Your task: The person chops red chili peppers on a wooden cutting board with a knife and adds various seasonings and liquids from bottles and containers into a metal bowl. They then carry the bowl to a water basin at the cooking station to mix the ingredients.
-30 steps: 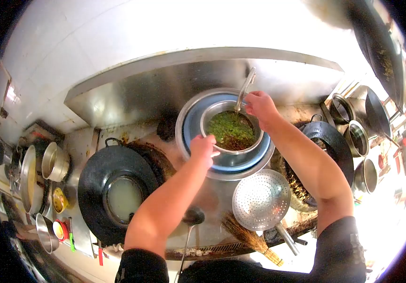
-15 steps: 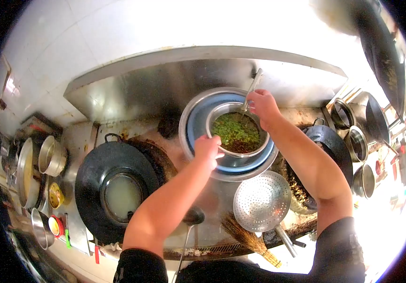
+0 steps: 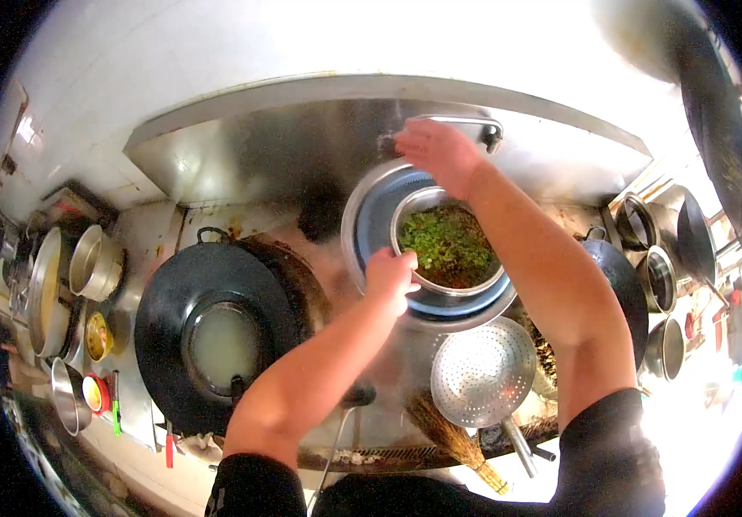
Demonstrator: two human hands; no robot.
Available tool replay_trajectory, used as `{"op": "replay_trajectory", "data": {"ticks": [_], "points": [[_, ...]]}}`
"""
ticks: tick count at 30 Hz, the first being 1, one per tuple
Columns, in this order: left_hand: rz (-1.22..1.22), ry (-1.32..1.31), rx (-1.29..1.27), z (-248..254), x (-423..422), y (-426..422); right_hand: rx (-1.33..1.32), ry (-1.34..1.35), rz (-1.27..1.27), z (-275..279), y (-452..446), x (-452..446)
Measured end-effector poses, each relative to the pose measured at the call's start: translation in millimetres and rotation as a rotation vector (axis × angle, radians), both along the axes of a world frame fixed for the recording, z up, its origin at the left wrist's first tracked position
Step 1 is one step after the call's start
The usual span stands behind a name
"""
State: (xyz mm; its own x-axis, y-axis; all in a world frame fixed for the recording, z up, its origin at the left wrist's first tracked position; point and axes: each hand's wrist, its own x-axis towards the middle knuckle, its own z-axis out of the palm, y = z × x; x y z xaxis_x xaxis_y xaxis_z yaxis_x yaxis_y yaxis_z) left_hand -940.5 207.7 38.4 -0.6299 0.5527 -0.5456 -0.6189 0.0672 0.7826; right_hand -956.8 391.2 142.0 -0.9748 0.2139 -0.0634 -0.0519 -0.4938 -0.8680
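My left hand (image 3: 391, 277) is closed on the near-left rim of a round metal bowl (image 3: 417, 277). Chopped green leaves (image 3: 444, 246) and darker bits fill the bowl. It sits inside a blue basin (image 3: 369, 226), which rests within a wider metal basin (image 3: 352, 202). Above the bowl's far side, my right hand (image 3: 440, 153) is at the swivel tap (image 3: 493, 131), with its fingers stretched out and blurred by motion. The tap's spout lies leftward along the back panel. Whether my fingertips press on it is unclear.
A black wok (image 3: 160, 323) with cloudy liquid sits left, another wok (image 3: 619, 276) right. A perforated strainer (image 3: 483, 370), straw brush (image 3: 453, 435) and ladle (image 3: 358, 395) lie close to me. Pots (image 3: 95, 263) and a green-handled knife (image 3: 116, 405) are at the left.
My right hand has moved up and left, and the tap's spout has swung from over the bowl to along the back panel. My left hand still grips the bowl's rim.
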Motion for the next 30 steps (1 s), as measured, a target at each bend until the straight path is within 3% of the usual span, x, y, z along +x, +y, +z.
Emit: {"op": "replay_trajectory", "data": {"ticks": [2, 3, 5, 11, 13, 17, 18, 20, 22, 24, 25, 27, 28, 30], "points": [[-0.003, 0.027, -0.035, 3, 2, -8, 0.354, -0.063, -0.23, 36, -26, 11], [0.008, 0.026, -0.028, 9, 4, -14, 0.362, -0.061, -0.22, 41, -30, 19], [0.037, 0.041, -0.033, 31, 16, -35, 0.685, -0.106, -0.302, 51, -33, 51], [0.266, -0.03, 0.193, 63, 62, -142, 0.504, -0.069, -0.528, 75, -78, 174], [0.32, -0.008, 0.201, 56, 82, -194, 0.393, 0.05, -0.534, 58, -96, 199], [0.463, 0.019, 0.23, 60, 145, -318, 0.336, -0.037, -0.48, 19, -181, 207], [0.575, 0.032, 0.208, 65, 163, -353, 0.341, -0.072, -0.394, -1, -201, 210], [0.534, 0.123, 0.24, 80, 207, -423, 0.292, -0.13, -0.23, -48, -247, 207], [0.748, 0.293, 0.133, 43, 253, -479, 0.208, -0.149, -0.123, -77, -321, 210], [0.888, 0.234, 0.137, 40, 300, -550, 0.242, -0.243, 0.02, -115, -396, 214], [0.971, 0.203, 0.192, 48, 328, -584, 0.297, -0.343, 0.093, -93, -464, 234], [1.198, 0.213, 0.16, 46, 384, -647, 0.188, -0.317, 0.384, -144, -526, 237], [1.287, 0.189, 0.159, 71, 396, -623, 0.27, -0.231, 0.509, -120, -516, 241], [1.391, 0.203, 0.113, 39, 446, -694, 0.353, -0.113, 0.709, -149, -610, 252]]}}
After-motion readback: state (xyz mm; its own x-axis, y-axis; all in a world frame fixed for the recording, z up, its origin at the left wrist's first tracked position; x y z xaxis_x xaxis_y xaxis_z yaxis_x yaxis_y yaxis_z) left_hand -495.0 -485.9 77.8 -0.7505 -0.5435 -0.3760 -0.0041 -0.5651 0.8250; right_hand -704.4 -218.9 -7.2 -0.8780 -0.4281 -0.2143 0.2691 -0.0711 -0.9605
